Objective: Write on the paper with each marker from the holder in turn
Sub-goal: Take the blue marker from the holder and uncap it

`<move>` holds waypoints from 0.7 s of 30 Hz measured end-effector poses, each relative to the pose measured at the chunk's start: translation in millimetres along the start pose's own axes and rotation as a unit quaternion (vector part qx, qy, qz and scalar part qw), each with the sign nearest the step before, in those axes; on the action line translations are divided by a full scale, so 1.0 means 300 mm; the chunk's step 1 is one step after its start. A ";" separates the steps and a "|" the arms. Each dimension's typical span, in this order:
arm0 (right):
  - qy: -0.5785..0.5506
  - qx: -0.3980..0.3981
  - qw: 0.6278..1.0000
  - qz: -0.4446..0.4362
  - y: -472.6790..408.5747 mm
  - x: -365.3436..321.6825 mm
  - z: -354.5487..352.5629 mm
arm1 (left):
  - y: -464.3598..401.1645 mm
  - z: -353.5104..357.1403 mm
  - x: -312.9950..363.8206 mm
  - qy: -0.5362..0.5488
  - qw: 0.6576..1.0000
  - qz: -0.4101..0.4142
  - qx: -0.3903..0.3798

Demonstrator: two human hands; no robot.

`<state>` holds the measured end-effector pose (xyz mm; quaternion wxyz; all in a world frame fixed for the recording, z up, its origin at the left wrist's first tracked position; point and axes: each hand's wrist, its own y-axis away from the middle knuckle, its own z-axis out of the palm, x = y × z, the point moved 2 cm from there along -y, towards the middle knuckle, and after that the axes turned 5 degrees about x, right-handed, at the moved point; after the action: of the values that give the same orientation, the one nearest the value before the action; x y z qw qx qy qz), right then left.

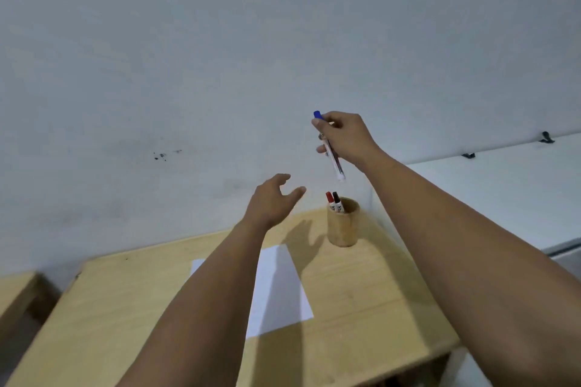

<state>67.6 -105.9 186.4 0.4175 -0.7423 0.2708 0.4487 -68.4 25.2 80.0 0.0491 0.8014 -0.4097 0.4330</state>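
Observation:
My right hand (345, 138) grips a blue-capped marker (333, 160) high in the air, cap up, its lower end hanging just above the holder. The round wooden holder (343, 226) stands at the far right of the table and contains a red-capped marker (329, 198) and a black-capped marker (337, 200). My left hand (270, 201) hovers with fingers spread, left of the holder and above the table. A white sheet of paper (279, 289) lies flat on the table, partly hidden by my left forearm.
The light wooden table (361, 298) stands against a pale wall (220, 56). A second wooden surface (15, 289) shows at the far left. A white cabinet or counter (503, 198) sits to the right of the table.

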 end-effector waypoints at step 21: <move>-0.004 -0.354 0.935 0.022 0.472 0.003 0.801 | 0.320 -0.614 -0.440 -0.061 0.977 -0.132 0.156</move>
<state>-147.7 30.0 72.4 0.1186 -0.8343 0.1088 0.5273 -294.3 122.8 70.9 -0.0446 0.8711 -0.2301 0.4315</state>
